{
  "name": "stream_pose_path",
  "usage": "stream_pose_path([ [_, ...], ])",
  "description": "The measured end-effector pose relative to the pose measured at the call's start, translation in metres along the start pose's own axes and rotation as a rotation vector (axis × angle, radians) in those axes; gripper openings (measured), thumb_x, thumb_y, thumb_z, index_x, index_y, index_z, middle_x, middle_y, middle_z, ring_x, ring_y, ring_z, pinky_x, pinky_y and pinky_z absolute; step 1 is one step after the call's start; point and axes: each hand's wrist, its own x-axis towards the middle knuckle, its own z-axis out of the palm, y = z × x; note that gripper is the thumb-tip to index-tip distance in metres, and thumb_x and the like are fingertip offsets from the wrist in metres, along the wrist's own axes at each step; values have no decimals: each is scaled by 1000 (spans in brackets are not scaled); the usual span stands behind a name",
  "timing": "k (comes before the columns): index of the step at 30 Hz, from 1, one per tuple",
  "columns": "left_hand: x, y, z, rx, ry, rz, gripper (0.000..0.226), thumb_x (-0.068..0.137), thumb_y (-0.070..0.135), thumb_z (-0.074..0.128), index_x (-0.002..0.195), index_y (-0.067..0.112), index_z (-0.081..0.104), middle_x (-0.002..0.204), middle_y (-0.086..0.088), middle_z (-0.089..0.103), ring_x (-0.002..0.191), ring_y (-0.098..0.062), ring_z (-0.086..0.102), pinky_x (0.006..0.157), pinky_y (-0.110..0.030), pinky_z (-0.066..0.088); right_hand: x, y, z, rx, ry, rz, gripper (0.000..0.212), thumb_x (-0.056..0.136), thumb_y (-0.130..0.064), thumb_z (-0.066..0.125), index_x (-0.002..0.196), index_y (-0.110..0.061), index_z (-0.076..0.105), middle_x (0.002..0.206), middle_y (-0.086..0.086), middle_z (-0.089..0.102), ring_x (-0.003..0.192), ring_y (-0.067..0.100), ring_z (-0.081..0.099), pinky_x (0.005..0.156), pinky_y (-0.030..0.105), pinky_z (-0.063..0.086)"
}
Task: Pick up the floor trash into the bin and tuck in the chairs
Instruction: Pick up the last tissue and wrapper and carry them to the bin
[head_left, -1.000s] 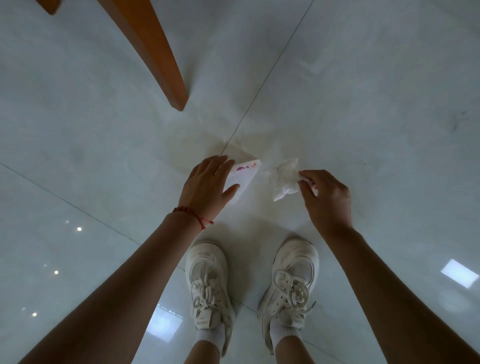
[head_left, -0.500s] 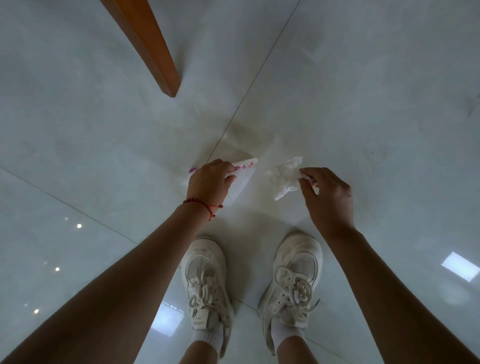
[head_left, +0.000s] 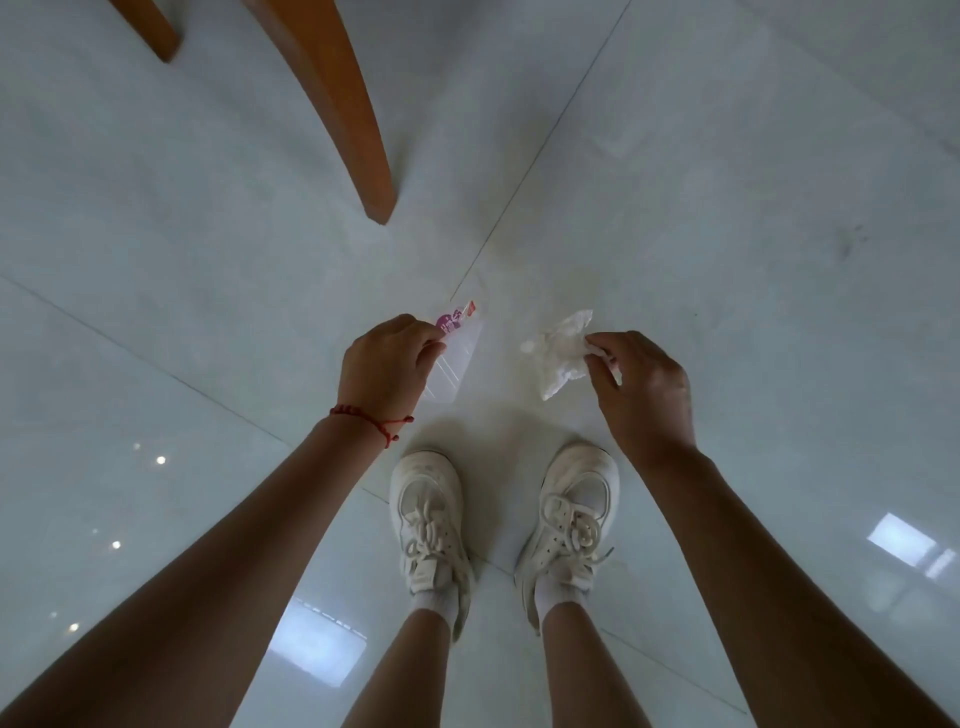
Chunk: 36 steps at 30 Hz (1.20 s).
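Observation:
My left hand (head_left: 387, 361), with a red string at the wrist, pinches a clear plastic wrapper (head_left: 457, 353) with a pink and red print at its top corner; the wrapper hangs off the floor. My right hand (head_left: 641, 389) pinches a crumpled white tissue (head_left: 558, 353) by one edge, and it dangles to the left of my fingers. Both pieces are held above the pale glossy tile floor (head_left: 727, 208), in front of my two white sneakers (head_left: 431, 519). No bin is in view.
Two orange wooden chair legs stand at the top left: a long curved one (head_left: 343, 104) ending close ahead of my left hand, and a shorter one (head_left: 150, 26) further left. Open tiled floor extends to the right and left.
My left hand closed on the wrapper and lifted it off the floor. My right hand raised the tissue. The view has pulled back, so both chair legs show.

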Motion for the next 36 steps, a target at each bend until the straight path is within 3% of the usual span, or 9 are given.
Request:
stream_pose_path([
  [6,-15,41,-91,44,57,63,9,76,6,66,75,-2,69,66,-13,67,54,-28,62,51,-26,46,10,-53,-72,-9,7,-38,11,80,-6,60,86,0,67,74,13,67,62,29,62,54,34,54],
  [9,-25,67,-138,30,109,83,14,79,11,63,77,-1,69,69,-13,68,56,-27,63,52,-27,48,11,-87,-113,-2,16,-61,17,82,-11,55,87,-1,67,73,12,66,63,27,62,56,30,52],
  [15,-53,123,-234,11,184,104,27,83,19,52,78,0,70,70,-12,69,58,-26,65,54,-26,51,3,-162,-200,7,60,-96,11,77,-3,63,87,0,68,74,11,68,64,23,64,63,19,46],
  [25,-111,188,-366,27,280,60,30,83,21,50,78,1,71,69,-10,69,56,-23,65,47,-31,54,-16,-263,-324,-20,120,-191,10,77,-3,62,84,-1,69,70,8,66,61,21,62,59,25,50],
  [30,-149,204,-414,42,384,-11,30,83,21,50,77,1,71,67,-10,68,52,-24,63,49,-26,51,-14,-311,-362,10,125,-251,24,84,-14,48,84,-3,69,69,8,65,59,24,61,57,26,50],
  [36,-205,201,-463,40,532,-181,31,82,23,50,76,1,71,67,-10,68,53,-25,63,50,-30,53,-9,-367,-386,48,105,-327,12,78,-2,61,88,0,69,70,10,65,60,24,61,57,27,52],
])
